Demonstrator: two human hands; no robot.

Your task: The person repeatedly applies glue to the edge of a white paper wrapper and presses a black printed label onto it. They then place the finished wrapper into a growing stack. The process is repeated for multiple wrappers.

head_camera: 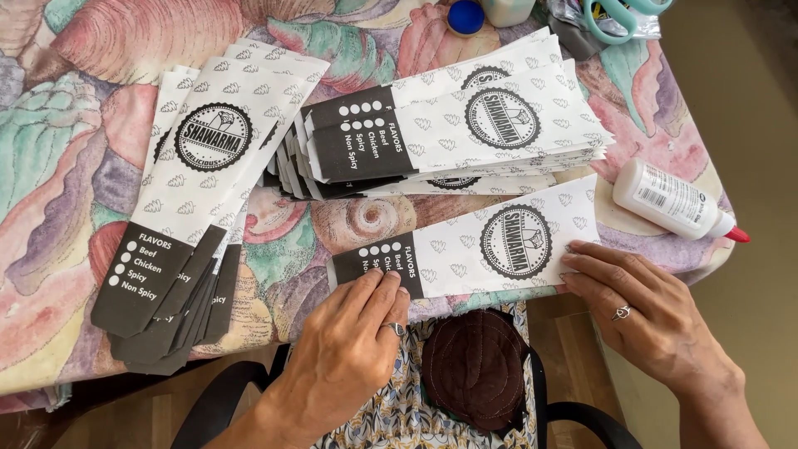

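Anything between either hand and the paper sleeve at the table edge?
Nothing visible. The left hand lies flat on the dark end of the paper sleeve, and the right hand has its fingertips on the white end. The glue bottle lies off to the right, apart from both.

A long white-and-black paper sleeve (474,249) lay at the table edge; two stacks of the same sleeves (195,166) (465,125) lay behind, a white glue bottle (673,199) at right.
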